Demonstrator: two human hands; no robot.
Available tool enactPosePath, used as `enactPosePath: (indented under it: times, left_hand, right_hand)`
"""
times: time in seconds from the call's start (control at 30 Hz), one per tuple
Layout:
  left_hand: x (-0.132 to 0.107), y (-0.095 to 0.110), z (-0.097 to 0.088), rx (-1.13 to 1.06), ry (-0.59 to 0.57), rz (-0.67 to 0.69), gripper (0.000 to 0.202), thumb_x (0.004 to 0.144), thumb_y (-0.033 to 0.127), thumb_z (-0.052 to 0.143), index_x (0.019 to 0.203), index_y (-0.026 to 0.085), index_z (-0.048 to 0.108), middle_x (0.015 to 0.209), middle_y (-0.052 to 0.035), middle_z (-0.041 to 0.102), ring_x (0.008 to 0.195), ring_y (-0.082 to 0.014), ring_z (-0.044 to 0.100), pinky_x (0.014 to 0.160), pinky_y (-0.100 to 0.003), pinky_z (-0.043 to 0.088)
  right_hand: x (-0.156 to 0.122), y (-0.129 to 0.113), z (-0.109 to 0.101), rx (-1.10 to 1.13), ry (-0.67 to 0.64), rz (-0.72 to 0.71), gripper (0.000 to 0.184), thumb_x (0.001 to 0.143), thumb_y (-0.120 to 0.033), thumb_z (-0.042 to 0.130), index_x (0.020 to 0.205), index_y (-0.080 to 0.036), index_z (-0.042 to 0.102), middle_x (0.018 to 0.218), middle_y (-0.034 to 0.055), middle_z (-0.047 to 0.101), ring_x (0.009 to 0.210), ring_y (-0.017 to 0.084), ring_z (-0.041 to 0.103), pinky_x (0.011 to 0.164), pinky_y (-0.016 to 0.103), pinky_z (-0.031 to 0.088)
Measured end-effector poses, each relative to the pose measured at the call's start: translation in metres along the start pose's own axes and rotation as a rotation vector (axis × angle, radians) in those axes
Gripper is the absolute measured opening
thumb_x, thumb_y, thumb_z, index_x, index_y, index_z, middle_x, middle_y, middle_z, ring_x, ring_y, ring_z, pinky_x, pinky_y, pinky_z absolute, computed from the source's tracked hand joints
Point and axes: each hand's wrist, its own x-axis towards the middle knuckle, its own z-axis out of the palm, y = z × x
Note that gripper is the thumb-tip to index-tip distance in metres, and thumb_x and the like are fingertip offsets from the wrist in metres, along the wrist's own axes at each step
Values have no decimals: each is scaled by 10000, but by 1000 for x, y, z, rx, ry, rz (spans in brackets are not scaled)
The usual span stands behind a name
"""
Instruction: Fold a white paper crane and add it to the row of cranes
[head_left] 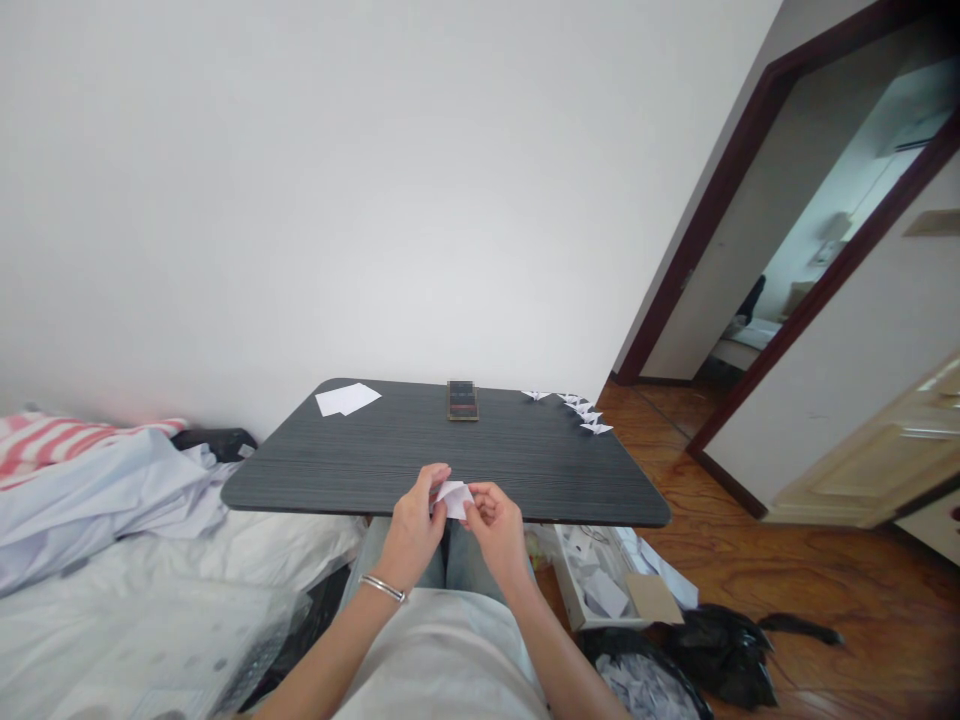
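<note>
A small folded piece of white paper (454, 499) is held up at the near edge of the dark table (360, 470). My left hand (414, 520) pinches its left side, with a silver bangle on that wrist. On the paper's right side, the fingers of my right hand (496, 525) are closed on it. Several folded white paper cranes (579, 406) stand in a row at the table's far right. Flat white paper sheets (348, 398) lie at the far left, and a phone (463, 400) rests at the back middle.
A white wall (375, 200) stands behind the table. On the left is a bed (180, 560) with clothes (112, 490). Below right, on the wooden floor (787, 580), are an open box (592, 580) and a black bag (727, 640). A doorway frame (697, 250) rises at right.
</note>
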Motion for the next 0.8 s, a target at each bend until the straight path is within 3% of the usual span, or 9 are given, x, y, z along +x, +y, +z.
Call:
enactPosePath:
  times: [0.27,0.4,0.6,0.8]
  left_hand:
    - [3,1,-3,111,-11,-44,284,738,108,441,980,211,550,964,-34,625,850,-177,585,736,-303,469]
    - [4,3,-4,18,21,-13,305,745,92,422,990,197,571,940,-44,615,853,-171,570,751,-292,446]
    - [6,3,-4,-225,88,28,199,723,105,460,814,171,624,871,-52,590,848,-186,548,734,-299,435]
    - [5,-1,-2,-346,198,39,131,707,124,501,751,167,616,878,-51,585,845,-192,540,744,-306,408]
  right_hand:
    - [-4,-10,-3,-236,38,-141,128,737,-229,514,826,-211,604,641,12,606,558,159,553,560,261,433]
    - [-5,-13,-3,-282,28,-174,130,749,-215,508,827,-199,610,666,25,611,575,158,562,550,252,441]
    - [-5,-9,1,-8,-51,-85,171,754,-265,538,899,-180,562,682,15,614,594,147,594,528,236,468]
    - [-4,-16,5,329,-131,86,366,660,-276,651,974,-184,488,647,-26,614,557,136,619,437,189,463]
